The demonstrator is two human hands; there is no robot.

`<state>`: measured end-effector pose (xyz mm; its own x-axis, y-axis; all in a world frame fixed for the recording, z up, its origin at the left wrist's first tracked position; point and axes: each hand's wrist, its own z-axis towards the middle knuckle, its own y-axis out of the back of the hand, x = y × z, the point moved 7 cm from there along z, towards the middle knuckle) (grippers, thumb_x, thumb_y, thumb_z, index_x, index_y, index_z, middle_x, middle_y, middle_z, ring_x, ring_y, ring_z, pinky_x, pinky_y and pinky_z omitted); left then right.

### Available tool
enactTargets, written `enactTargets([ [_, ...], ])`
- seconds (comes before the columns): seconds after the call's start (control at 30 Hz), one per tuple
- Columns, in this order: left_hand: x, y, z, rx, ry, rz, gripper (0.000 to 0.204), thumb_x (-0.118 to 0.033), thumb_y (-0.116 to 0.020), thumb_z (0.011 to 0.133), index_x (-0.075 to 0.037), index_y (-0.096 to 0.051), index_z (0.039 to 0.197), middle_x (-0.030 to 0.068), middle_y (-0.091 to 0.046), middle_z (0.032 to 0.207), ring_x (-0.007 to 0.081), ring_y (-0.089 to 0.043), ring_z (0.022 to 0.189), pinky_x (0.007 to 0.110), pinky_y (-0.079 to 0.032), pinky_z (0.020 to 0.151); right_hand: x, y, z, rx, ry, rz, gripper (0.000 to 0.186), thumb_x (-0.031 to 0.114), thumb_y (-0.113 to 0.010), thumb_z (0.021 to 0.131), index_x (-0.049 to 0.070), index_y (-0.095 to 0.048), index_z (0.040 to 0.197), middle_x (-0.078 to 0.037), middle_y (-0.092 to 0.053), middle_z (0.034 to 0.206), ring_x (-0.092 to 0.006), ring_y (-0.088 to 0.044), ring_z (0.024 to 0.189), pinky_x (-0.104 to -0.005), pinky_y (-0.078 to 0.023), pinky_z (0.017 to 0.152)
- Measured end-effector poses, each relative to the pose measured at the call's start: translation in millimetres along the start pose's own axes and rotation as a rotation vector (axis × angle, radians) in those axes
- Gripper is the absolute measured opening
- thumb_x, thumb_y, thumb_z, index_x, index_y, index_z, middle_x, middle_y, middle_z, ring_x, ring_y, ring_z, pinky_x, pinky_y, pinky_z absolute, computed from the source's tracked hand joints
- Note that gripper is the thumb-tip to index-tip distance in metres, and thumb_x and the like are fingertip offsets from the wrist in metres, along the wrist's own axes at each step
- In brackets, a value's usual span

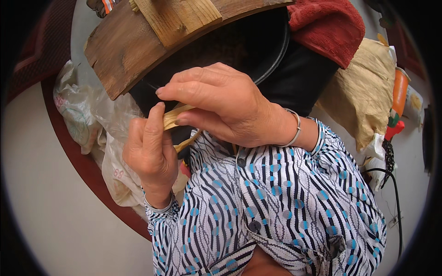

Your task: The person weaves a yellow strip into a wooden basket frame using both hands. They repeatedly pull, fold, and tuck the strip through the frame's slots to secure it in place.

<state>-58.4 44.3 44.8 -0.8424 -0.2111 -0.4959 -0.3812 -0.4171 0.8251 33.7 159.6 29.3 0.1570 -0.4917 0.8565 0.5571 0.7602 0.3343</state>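
A flat, pale yellow strip (171,118), which looks like dried plant fibre or husk, runs between my two hands in front of my chest. My left hand (149,149) is closed, its thumb and fingers pinching the left end of the strip. From the right, my right hand (225,103) reaches across with a bracelet on its wrist. Its thumb presses under the fingers on the same strip. Below the hands, a narrower tail of yellow material (186,142) hangs toward my shirt. The palm sides are partly hidden.
Beyond my hands, a curved wooden board (124,55) with a lighter block (182,18) spans a dark round tub (278,50). Clear plastic bags (85,108) lie at left. A red towel (327,30), a tan sack (361,92) and a black cable (397,202) are at right.
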Motion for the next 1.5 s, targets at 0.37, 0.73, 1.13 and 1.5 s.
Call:
enactTargets([
  [0.37,0,-5,-2,0.109,0.104,-0.205,0.027,-0.003,-0.068,0.079,0.000,-0.065,0.107,0.0107,-0.055,0.070,0.0231,-0.055,0.055,0.032,-0.042,0.049,-33,-21,-3,0.042,-0.427,0.387,0.023,0.023,-0.062,0.092,0.002,-0.067,0.088,-0.013,-0.065,0.072,-0.0227,-0.065,0.064,-0.0303,-0.049,0.057],
  [0.73,53,-11,42,0.108,0.172,-0.451,0.021,-0.017,-0.061,0.095,0.003,-0.067,0.089,0.0029,-0.065,0.073,0.0078,-0.056,0.062,0.023,-0.044,0.054,-3,-41,-9,0.543,-0.542,0.503,0.020,0.019,-0.068,0.088,0.000,-0.070,0.093,-0.006,-0.059,0.062,-0.0107,-0.054,0.055,-0.0273,-0.044,0.051],
  [1.13,-2,-70,41,0.066,0.397,-1.609,0.038,-0.006,-0.063,0.092,0.004,-0.053,0.128,-0.0025,-0.058,0.086,0.0022,-0.047,0.069,0.017,-0.039,0.059,-23,18,31,-0.218,-0.033,0.001,0.018,0.006,-0.057,0.095,0.001,-0.066,0.110,-0.007,-0.073,0.096,-0.0102,-0.067,0.079,-0.0220,-0.053,0.071],
  [1.5,37,-69,28,0.151,0.321,-0.989,0.014,-0.009,-0.060,0.090,-0.001,-0.061,0.101,0.0010,-0.059,0.073,0.0128,-0.052,0.059,0.026,-0.042,0.054,-11,7,30,-0.052,0.210,-0.745,0.006,0.014,-0.064,0.086,0.008,-0.064,0.086,-0.004,-0.062,0.071,-0.0247,-0.063,0.069,-0.0342,-0.047,0.062],
])
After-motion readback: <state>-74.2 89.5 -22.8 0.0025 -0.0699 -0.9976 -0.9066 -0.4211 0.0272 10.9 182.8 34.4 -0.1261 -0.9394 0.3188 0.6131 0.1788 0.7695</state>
